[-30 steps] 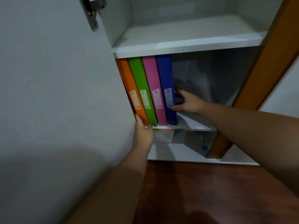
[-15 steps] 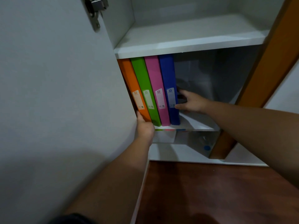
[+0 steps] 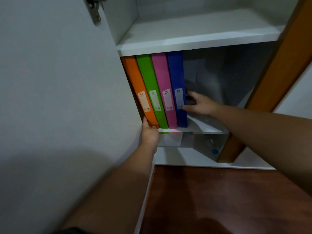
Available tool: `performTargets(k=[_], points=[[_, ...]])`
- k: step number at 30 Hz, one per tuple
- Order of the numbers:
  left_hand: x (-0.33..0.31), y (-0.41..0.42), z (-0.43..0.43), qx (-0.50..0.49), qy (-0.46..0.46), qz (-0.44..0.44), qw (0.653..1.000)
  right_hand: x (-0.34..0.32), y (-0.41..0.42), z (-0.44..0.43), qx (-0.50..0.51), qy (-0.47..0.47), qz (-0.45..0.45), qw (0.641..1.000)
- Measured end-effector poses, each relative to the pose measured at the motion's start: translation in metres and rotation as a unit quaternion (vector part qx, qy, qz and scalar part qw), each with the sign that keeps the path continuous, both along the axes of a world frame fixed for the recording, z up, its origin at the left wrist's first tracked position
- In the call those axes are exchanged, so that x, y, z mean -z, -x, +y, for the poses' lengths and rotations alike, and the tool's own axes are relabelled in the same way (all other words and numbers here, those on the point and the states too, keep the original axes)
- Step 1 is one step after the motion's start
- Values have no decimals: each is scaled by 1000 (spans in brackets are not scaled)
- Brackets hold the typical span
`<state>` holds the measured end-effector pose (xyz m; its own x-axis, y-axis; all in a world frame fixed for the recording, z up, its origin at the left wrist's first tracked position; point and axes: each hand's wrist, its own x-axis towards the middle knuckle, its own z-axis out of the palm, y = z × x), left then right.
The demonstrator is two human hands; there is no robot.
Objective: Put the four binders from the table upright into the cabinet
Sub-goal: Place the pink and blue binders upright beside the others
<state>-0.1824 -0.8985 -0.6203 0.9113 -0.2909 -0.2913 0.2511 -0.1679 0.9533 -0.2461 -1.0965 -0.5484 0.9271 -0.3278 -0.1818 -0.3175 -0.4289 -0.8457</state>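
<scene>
Orange (image 3: 140,92), green (image 3: 152,91), pink (image 3: 164,89) and blue binders (image 3: 177,85) stand slightly tilted, spines touching, on your white cabinet shelf (image 3: 207,127), your left hand (image 3: 149,135) curled against the orange base at 7 o'clock, your right hand (image 3: 201,104) spread flat on the blue cover, open shelf at 3 o'clock.

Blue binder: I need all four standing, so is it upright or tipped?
Upright. The blue binder stands on end beside the pink binder, right hand at its side.
</scene>
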Motion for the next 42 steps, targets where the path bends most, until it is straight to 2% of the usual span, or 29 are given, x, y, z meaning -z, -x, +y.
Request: performTargets(k=[10,18,22,26,31,36,42], points=[[-3,7,0,-2,-19,15,1000,-3,1,4,-6,-11,-7,1000],[-11,12,3,-4,-11,18,1000,-1,10,6,14,-63,-16,998],[-19,20,5,-16,13,19,1000,-5,17,8,33,-84,-46,995],[-32,31,7,-63,18,25,998,-16,28,8,38,-142,-116,982],[-63,40,4,-82,30,39,995,-38,45,3,42,-126,-143,981],[-104,55,5,-56,-2,32,998,-70,54,14,60,-166,-110,978],[-124,52,4,-49,-76,39,995,-81,42,15,99,-95,-102,985]])
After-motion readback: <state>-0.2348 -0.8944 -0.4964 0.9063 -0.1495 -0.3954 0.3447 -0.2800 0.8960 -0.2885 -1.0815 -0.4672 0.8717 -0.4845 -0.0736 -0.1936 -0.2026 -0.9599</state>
